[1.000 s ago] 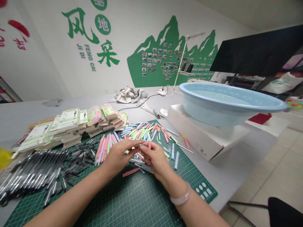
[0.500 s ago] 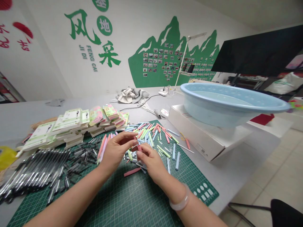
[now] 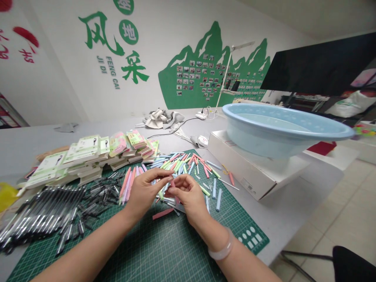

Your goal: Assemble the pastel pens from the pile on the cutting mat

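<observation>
Between the fingers of my right hand [image 3: 189,194] is a pink pen barrel [image 3: 173,183], held upright with its lower part passing behind the fingers. My left hand [image 3: 148,187] pinches thumb and forefinger together right at the barrel's top end; what lies in that pinch is hidden. Below the hands a darker pink barrel [image 3: 162,214] lies on the green cutting mat [image 3: 141,250]. Behind them spreads a heap of blue, green and pink pen parts [image 3: 179,162]. A row of pink and lilac barrels [image 3: 127,184] lies beside my left hand.
Left on the mat are many black pens [image 3: 44,215] and loose black pen pieces [image 3: 102,192]. Stacked small boxes [image 3: 88,149] stand behind those. At right, a blue basin [image 3: 264,137] rests on a white carton [image 3: 243,172]. Grey cloths [image 3: 161,118] lie at the back.
My hands have come closer together. My left fingertips, apart from the pink barrel before, now meet its top end. The barrel stands more upright in my right hand.
</observation>
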`<state>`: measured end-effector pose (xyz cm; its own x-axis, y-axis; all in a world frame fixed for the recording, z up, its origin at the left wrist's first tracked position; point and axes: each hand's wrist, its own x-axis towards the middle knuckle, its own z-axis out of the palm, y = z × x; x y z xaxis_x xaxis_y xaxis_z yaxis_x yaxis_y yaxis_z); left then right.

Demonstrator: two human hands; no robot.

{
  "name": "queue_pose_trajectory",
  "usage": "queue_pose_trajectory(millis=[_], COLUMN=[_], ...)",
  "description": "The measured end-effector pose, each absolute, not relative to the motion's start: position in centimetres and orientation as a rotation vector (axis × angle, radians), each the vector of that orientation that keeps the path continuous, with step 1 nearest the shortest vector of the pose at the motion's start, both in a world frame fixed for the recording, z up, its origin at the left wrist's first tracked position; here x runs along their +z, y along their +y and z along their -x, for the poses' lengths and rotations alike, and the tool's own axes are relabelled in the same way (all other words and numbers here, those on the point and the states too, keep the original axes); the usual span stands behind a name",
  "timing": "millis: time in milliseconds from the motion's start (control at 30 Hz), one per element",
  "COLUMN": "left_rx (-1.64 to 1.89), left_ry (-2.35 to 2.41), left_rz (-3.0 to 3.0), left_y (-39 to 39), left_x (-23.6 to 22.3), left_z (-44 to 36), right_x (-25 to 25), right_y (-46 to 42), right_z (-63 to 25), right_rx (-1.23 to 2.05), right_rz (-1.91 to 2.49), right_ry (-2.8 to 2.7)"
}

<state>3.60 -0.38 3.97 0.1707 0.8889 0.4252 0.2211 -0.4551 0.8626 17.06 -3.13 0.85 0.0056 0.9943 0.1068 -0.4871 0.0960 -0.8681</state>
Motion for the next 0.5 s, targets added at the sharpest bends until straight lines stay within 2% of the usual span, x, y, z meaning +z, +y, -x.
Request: queue_pose_trajectory(millis=[333, 500], left_rx=[1.258, 1.139], left_ry=[0.967, 0.947], left_rz=[-1.997, -1.847], left_y=[-0.6, -0.1], left_x=[4.3, 5.3], left_z=[-3.8, -3.0], right_x=[0.6, 0.9], right_y=[-3.0, -2.7], right_z=[-17.4, -18.1], right_rx=[1.265, 1.224], right_rz=[0.741, 0.798], right_ry=[-0.896, -0.932])
